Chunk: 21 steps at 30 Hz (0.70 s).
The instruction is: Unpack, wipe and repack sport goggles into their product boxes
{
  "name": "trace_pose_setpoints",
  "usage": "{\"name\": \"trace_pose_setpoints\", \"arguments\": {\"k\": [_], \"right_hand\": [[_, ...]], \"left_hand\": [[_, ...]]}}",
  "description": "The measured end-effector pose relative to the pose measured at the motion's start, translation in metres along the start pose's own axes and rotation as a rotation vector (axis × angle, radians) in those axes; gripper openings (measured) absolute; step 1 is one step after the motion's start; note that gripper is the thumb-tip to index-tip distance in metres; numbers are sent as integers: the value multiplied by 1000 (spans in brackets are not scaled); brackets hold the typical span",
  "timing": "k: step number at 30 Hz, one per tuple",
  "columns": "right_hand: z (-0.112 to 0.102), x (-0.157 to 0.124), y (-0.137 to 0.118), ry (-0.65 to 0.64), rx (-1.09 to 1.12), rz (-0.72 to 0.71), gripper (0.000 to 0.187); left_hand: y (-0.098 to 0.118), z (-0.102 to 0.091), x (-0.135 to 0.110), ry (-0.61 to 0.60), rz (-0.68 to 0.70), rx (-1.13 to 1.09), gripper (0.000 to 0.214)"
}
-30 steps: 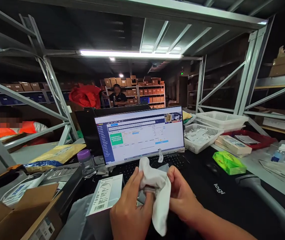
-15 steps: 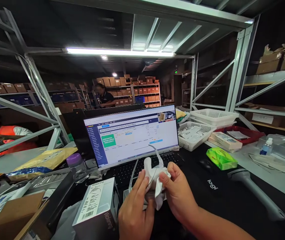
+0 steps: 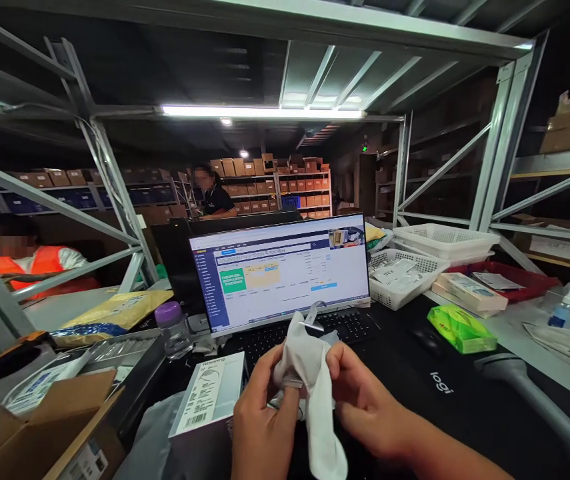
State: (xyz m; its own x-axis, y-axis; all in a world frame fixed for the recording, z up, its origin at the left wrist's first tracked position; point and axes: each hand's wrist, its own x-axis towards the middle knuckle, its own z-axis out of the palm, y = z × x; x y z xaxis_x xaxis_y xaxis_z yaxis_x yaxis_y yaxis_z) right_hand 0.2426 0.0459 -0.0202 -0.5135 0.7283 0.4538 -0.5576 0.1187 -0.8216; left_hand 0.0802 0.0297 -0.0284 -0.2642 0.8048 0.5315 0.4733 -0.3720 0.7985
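Note:
A soft white cloth-like wrapping is bunched between both hands above the keyboard. My left hand holds it from the left, thumb pressed on its front. My right hand pinches its right edge, and a long loose flap hangs down between the hands. A pale curved strip sticks out behind the top. What lies inside the wrapping is mostly hidden. Left of my left hand stands a white and grey printed box marked "Wakening".
A lit monitor stands behind the hands. At right are a green soft pack, a grey handheld scanner and white baskets. An open carton and a purple-capped bottle are at left. Two people are beyond the desk.
The white wrapping has been turned and loosened, and its flap now hangs much longer. My right hand has shifted lower along its edge. The view has swung slightly left.

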Motion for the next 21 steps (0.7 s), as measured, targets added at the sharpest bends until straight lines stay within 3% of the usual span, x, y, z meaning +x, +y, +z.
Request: {"name": "trace_pose_setpoints", "arguments": {"k": [3,5,9,16,21], "right_hand": [[7,3,16,248,-53,-125,49],[12,5,27,434,-62,-190,53],[13,8,28,697,-95,-183,54],[-2,13,-8,658,142,-61,63],[12,13,12,749,40,-125,57]], "left_hand": [[-4,4,-5,14,115,56,39],[-8,8,-9,27,281,127,49],[-9,18,-13,63,572,239,60],[-6,25,-14,48,729,323,65],[-16,26,-13,59,720,282,65]]}}
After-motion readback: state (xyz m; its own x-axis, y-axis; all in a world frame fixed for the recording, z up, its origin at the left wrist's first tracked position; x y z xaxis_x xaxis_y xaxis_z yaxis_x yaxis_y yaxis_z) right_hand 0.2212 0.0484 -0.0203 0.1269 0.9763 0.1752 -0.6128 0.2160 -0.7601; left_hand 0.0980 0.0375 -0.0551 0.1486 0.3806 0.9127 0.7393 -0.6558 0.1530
